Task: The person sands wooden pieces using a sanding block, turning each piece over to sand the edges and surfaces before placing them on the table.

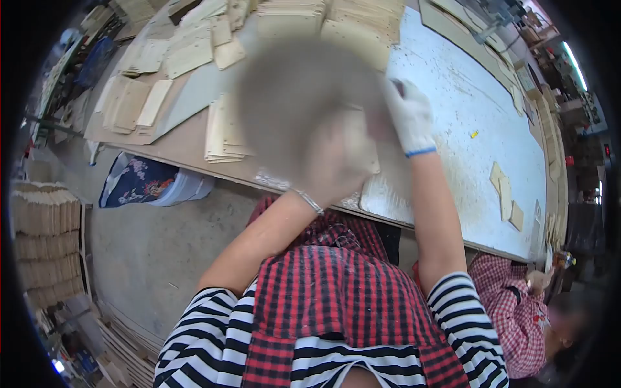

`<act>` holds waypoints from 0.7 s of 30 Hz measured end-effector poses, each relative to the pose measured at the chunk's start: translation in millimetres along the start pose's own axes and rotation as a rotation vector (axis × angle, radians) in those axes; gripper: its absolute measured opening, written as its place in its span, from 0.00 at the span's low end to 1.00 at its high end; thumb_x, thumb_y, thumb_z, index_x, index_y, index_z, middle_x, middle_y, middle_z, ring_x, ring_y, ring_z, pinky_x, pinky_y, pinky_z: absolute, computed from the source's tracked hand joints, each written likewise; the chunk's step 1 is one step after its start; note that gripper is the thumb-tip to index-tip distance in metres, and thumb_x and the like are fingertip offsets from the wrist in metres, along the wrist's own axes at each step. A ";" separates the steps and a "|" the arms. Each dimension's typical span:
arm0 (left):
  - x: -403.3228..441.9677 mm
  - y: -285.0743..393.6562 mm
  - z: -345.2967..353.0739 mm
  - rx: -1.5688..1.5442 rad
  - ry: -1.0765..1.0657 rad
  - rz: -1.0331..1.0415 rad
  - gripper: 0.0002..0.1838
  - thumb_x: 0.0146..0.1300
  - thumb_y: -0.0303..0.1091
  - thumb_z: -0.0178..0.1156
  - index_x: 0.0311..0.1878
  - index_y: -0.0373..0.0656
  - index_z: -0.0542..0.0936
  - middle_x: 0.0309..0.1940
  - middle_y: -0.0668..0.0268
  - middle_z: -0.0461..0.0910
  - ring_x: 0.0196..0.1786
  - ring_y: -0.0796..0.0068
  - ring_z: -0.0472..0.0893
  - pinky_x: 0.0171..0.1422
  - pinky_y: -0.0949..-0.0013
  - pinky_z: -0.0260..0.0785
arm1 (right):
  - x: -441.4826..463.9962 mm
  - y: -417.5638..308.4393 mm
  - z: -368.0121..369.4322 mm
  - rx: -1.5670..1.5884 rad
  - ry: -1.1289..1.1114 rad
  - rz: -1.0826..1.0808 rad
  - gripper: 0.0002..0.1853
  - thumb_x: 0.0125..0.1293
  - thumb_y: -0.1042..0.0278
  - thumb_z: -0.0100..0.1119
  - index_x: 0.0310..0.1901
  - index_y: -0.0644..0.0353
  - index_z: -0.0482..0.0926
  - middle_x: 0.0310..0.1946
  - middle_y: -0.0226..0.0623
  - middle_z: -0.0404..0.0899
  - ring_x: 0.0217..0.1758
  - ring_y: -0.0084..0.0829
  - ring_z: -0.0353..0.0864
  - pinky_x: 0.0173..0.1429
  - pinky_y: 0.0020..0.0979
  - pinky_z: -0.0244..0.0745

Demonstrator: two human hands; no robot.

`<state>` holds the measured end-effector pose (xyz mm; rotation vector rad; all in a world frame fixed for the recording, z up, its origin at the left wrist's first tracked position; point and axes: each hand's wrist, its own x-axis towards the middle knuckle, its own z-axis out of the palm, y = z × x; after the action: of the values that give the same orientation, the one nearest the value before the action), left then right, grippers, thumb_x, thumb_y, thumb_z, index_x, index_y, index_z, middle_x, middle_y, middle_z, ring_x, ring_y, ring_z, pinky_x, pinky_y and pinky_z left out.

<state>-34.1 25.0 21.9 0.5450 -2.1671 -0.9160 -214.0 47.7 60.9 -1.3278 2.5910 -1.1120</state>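
Observation:
A grey, blurred patch covers the middle of the view and hides much of what lies between my hands. My left hand [333,158], bare with a bracelet at the wrist, sits partly behind this blur, so its fingers do not show. Beside it is a pale wooden board [363,145] near the table's front edge. My right hand [413,119] wears a white glove with a blue cuff. Its fingers are curled around a blurred, dark reddish object [380,124] whose kind I cannot make out, close to the board.
Several wooden boards [187,55] lie in piles at the table's far left, with a stack [223,132] nearer. Small wood pieces [504,194] rest at right on the pale tabletop [453,129]. A co-worker in a checked sleeve [517,323] is at lower right. Board stacks [48,239] stand left.

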 end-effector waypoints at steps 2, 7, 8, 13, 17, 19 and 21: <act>3.2 5.7 3.9 0.262 -0.003 -0.122 0.40 0.45 0.38 0.63 0.62 0.34 0.61 0.47 0.46 0.70 0.47 0.52 0.71 0.51 0.51 0.64 | -2.9 54.6 17.4 0.138 0.111 -0.058 0.21 0.62 0.52 0.57 0.42 0.64 0.80 0.33 0.42 0.82 0.36 0.31 0.79 0.43 0.28 0.72; 13.4 37.0 2.6 0.459 -0.135 -0.255 0.42 0.46 0.39 0.64 0.64 0.32 0.60 0.48 0.43 0.69 0.51 0.50 0.71 0.55 0.52 0.63 | -13.0 101.9 26.0 0.619 0.255 0.126 0.14 0.64 0.60 0.59 0.39 0.66 0.81 0.30 0.28 0.80 0.32 0.15 0.71 0.37 0.22 0.69; 18.7 36.2 6.4 0.518 -0.137 -0.275 0.42 0.47 0.38 0.64 0.65 0.31 0.59 0.50 0.43 0.69 0.52 0.49 0.70 0.57 0.52 0.63 | -5.0 137.2 43.6 0.365 0.277 0.177 0.15 0.64 0.60 0.60 0.38 0.66 0.81 0.30 0.28 0.80 0.32 0.16 0.71 0.37 0.22 0.68; 17.8 -22.1 5.4 -0.101 -0.014 -0.091 0.41 0.50 0.40 0.63 0.65 0.31 0.59 0.60 0.43 0.64 0.64 0.48 0.63 0.68 0.55 0.56 | -24.3 81.5 7.0 0.518 0.387 0.058 0.16 0.64 0.58 0.60 0.39 0.66 0.80 0.30 0.29 0.79 0.32 0.17 0.71 0.38 0.23 0.69; 7.8 -27.1 -75.7 0.961 0.023 -0.150 0.42 0.48 0.45 0.63 0.64 0.32 0.61 0.55 0.46 0.70 0.60 0.49 0.67 0.67 0.56 0.56 | -25.0 111.9 -20.1 0.349 0.411 0.094 0.19 0.65 0.56 0.56 0.47 0.65 0.78 0.39 0.44 0.82 0.39 0.34 0.80 0.45 0.33 0.74; 7.4 -30.4 -93.9 0.991 0.064 -0.142 0.44 0.43 0.48 0.68 0.63 0.35 0.65 0.51 0.47 0.71 0.56 0.46 0.68 0.63 0.52 0.58 | -26.7 119.9 -41.8 0.073 0.432 0.019 0.17 0.69 0.54 0.48 0.49 0.56 0.77 0.43 0.47 0.79 0.45 0.40 0.79 0.47 0.36 0.75; 27.0 -16.5 -60.0 1.000 0.111 -0.058 0.40 0.45 0.45 0.68 0.61 0.37 0.67 0.51 0.47 0.71 0.56 0.46 0.69 0.62 0.52 0.59 | -30.9 154.8 -50.1 0.205 0.524 -0.056 0.17 0.69 0.53 0.48 0.49 0.55 0.77 0.42 0.46 0.79 0.45 0.39 0.79 0.46 0.36 0.75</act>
<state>-5.5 -28.9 51.4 1.0846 -2.4012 0.2529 -318.9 158.3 -4.0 -1.1965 2.6631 -1.8991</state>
